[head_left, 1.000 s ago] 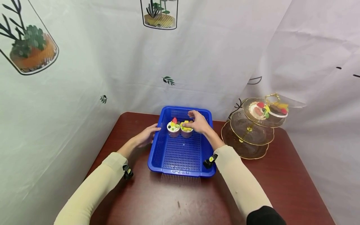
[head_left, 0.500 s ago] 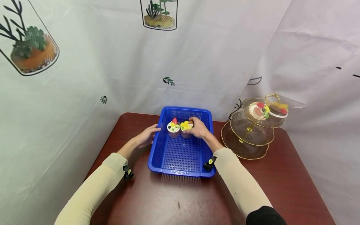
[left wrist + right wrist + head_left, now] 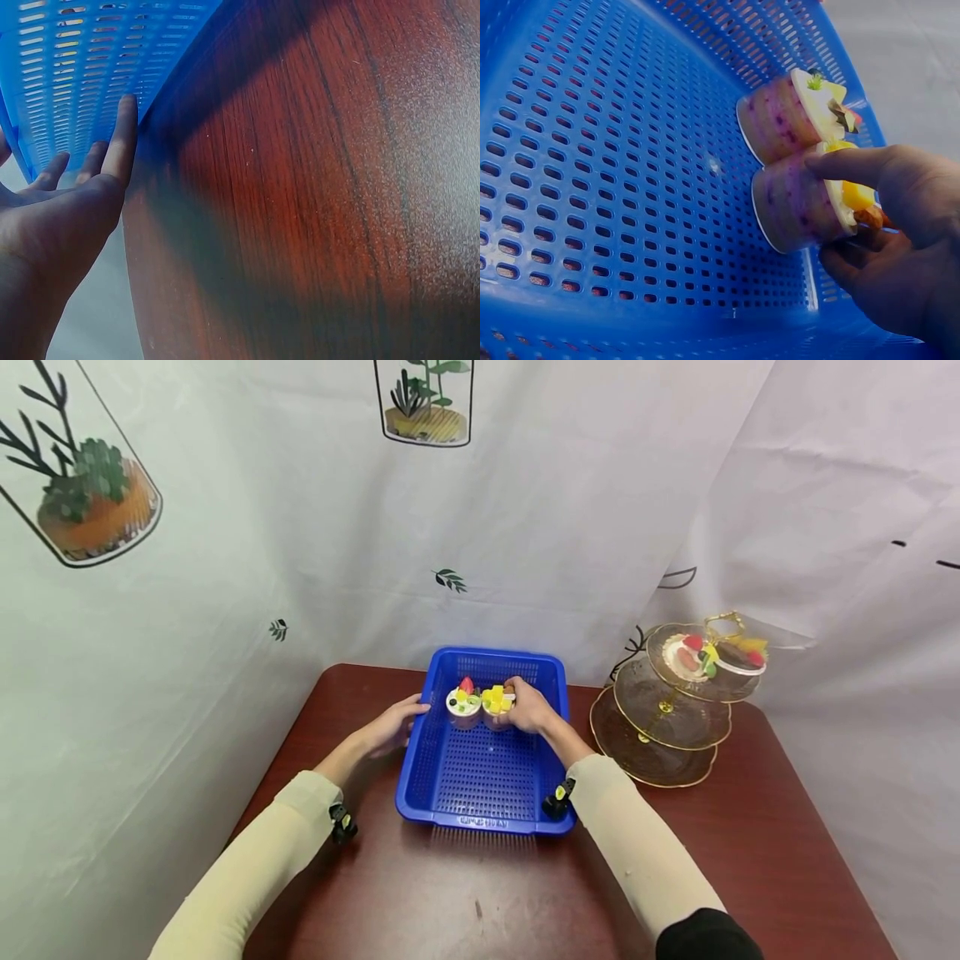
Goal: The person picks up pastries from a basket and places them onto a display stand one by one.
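Note:
A blue slotted basket [image 3: 480, 777] sits on the dark red table [image 3: 465, 902]. Two dessert cups stand side by side at its far end. My right hand [image 3: 528, 706] grips the right cup [image 3: 495, 703], topped with yellow pieces; in the right wrist view its thumb and fingers curl round this cup [image 3: 799, 206]. The left cup [image 3: 462, 702] with a strawberry touches it, also seen as the upper cup [image 3: 780, 124]. My left hand [image 3: 390, 727] rests with straight fingers [image 3: 120, 142] against the basket's left outer wall [image 3: 82, 75].
A three-tier glass stand with gold rims [image 3: 667, 710] stands to the right of the basket, holding two small cakes [image 3: 716, 653] on its top tier. White printed curtains close in the table at the back and both sides.
My right hand has lowered from above the right cup and closed round its side. The left hand has stayed on the basket wall.

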Motion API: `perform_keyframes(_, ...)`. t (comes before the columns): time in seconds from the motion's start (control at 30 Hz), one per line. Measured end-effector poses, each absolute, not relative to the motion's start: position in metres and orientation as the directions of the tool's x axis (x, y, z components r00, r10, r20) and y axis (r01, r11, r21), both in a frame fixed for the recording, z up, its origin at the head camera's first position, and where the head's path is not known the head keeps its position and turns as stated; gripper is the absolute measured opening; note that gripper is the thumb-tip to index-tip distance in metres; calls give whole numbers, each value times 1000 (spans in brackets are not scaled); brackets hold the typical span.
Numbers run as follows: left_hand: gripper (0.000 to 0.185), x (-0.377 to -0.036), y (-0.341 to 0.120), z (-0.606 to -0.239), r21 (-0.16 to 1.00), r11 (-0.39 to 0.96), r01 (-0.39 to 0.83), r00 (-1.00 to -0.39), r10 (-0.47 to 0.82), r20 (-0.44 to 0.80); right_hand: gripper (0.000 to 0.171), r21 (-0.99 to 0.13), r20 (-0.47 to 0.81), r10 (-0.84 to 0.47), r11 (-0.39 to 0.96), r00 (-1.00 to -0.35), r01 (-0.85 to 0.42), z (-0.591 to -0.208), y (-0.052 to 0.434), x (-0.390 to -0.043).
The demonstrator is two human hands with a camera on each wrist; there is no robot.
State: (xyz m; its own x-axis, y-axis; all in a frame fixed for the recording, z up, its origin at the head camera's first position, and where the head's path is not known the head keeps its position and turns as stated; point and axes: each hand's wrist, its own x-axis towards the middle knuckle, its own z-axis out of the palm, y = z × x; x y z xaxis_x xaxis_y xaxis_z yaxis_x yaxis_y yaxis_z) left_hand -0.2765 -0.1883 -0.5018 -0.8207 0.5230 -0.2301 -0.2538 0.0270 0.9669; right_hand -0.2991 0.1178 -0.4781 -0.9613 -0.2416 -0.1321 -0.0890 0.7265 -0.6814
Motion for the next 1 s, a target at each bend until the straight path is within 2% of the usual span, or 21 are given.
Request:
perform_keyframes(0.43, 51, -274, -187, -500, 965, 25, -261, -819, 523, -236, 68, -695, -48, -171, 713, -984, -90, -479, 119, -299)
perform_keyframes(0.7, 53, -277, -187, -500, 963, 33, -267, -819, 519, -244, 71, -717, 6, -231, 677, -973, -165, -455, 121, -293)
perform_keyframes(1.0, 53, -277, -188, -501, 964, 32, -266, -819, 520, -243, 78, -705, 127, -261, 655, -957, -272, -424, 139, -281)
